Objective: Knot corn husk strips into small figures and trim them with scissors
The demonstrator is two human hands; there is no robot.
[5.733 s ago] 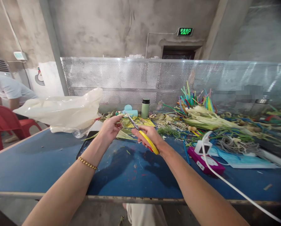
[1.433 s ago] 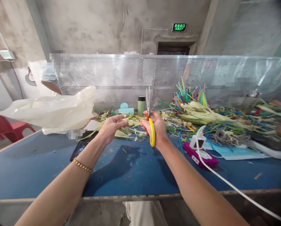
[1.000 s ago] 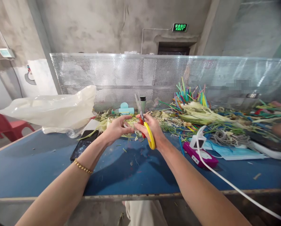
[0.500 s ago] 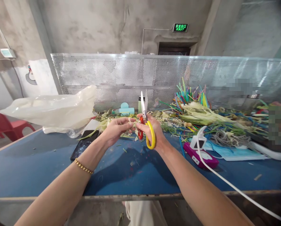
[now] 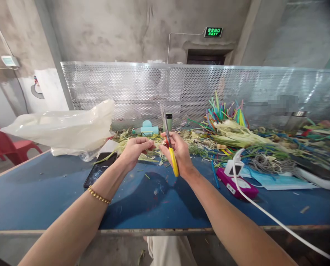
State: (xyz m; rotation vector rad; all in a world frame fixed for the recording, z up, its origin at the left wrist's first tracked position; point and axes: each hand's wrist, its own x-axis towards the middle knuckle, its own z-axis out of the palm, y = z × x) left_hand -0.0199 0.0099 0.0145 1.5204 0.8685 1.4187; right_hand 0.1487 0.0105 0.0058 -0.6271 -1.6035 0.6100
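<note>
— From the head camera, what does the right hand [image 5: 181,153] hold?

— A pair of metal scissors with yellow and red handles [image 5: 169,143], gripped by curled fingers and thumb, blades pointing up and away above a blue-topped table [image 5: 29,199].

— And the left hand [image 5: 133,151]?

— It hovers just beside the scissors, thumb and fingertips in a narrow pinch; whether they hold anything is too small to tell. A gold beaded bracelet [image 5: 99,195] circles the wrist.

— What surrounds them?

— A flat black phone [image 5: 98,171] lies near the left hand, with a milky translucent plastic bag [image 5: 57,127] beyond. Past both hands spreads a heap of pale and green plant scraps [image 5: 198,144]. A sage-green bottle with a black lid [image 5: 169,125] stands behind the blades.

— And toward the right?

— A magenta plastic power strip [image 5: 237,184] trails a white cable [image 5: 275,220] beside a light-blue face mask [image 5: 281,181]. A perforated silver metal panel [image 5: 120,85] backs the table, beneath a lit green exit sign [image 5: 213,32].
</note>
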